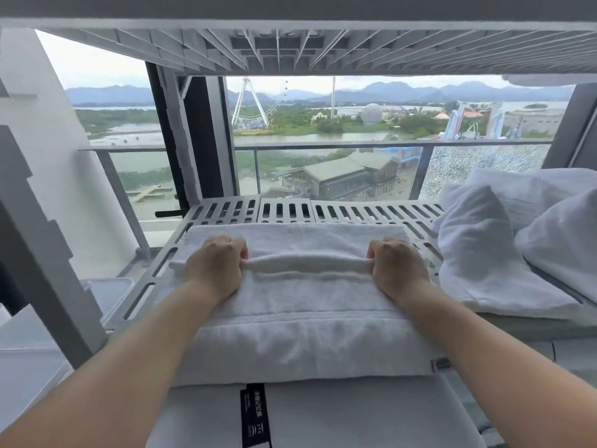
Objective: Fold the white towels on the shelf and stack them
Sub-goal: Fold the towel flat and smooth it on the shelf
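Note:
A white towel (300, 337) lies spread along the slotted grey shelf (339, 210), running from the near edge toward the window. My left hand (216, 265) and my right hand (399, 268) each pinch one end of a raised fold across the towel's middle, pulled taut between them. Under its near end lies another white towel (355, 415) with a black label (255, 415). Unfolded white towels (504, 240) are heaped on the shelf's right side.
An upper slatted shelf (307, 50) hangs close overhead. A white shelf upright (48, 253) stands at the left. Behind the shelf is a window with a balcony railing (323, 145). A clear plastic bin (106, 286) sits lower left.

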`<action>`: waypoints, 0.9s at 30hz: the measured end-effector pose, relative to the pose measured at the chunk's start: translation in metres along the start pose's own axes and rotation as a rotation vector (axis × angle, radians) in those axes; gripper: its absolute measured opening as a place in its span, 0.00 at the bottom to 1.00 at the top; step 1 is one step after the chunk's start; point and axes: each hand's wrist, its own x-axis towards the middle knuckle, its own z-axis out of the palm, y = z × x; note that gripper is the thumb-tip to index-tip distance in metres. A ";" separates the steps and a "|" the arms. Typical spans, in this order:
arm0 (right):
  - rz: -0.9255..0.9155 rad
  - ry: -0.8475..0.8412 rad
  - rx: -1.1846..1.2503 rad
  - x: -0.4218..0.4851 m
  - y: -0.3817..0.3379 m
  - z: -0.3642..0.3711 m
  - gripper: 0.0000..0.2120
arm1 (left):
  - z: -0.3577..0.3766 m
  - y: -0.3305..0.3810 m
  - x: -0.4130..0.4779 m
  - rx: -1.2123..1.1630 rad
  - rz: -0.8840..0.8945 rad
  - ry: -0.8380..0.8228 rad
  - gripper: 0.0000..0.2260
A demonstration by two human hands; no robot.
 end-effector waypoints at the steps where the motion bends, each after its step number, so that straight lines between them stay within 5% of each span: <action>1: 0.002 0.035 -0.003 0.000 0.000 -0.001 0.11 | -0.002 -0.001 -0.002 0.005 0.004 0.005 0.08; 4: 0.003 0.148 0.023 -0.004 0.002 -0.002 0.10 | -0.006 -0.003 -0.009 0.009 -0.016 0.010 0.08; 11: 0.011 -0.038 0.005 -0.013 -0.002 -0.011 0.11 | -0.012 0.018 -0.024 0.028 -0.108 -0.114 0.10; 20: -0.455 0.146 0.290 -0.066 -0.043 -0.037 0.05 | -0.021 0.041 -0.063 -0.031 0.023 -0.294 0.19; 27: -0.540 0.143 0.271 -0.112 -0.038 -0.035 0.11 | -0.025 0.037 -0.115 -0.064 0.185 -0.268 0.27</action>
